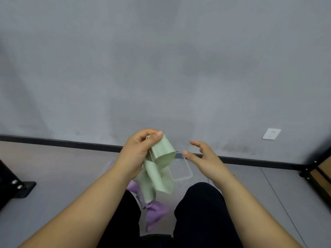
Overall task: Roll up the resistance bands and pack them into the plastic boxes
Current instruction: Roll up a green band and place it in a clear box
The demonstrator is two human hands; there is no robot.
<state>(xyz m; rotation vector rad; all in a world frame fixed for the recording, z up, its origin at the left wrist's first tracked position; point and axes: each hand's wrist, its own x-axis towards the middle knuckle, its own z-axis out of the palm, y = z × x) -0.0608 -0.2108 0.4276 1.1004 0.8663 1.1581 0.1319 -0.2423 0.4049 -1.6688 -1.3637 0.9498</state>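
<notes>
Just below the middle of the frame, the left hand [138, 154] holds a pale green resistance band [161, 169] up in the air, its thumb and curled fingers pinching the band's upper end. From that grip the band hangs down in loose, wide folds, partly blurred, toward the lower centre of the frame. The right hand [206, 158] is to the right of the band, near it but apart from it, with fingers spread and relaxed and nothing in them. Between the two hands and farther off, a clear plastic box [182, 169] lies on the grey floor [62, 167], partly covered by the hanging band. A purple resistance band [155, 213] lies crumpled on the floor in the lower centre, between the person's dark trouser legs [200, 212], below the green band's lower end. A black baseboard [71, 142] runs along the grey wall, with a white wall socket [271, 133] at the right and a black metal bracket [19, 188] at the left edge.
</notes>
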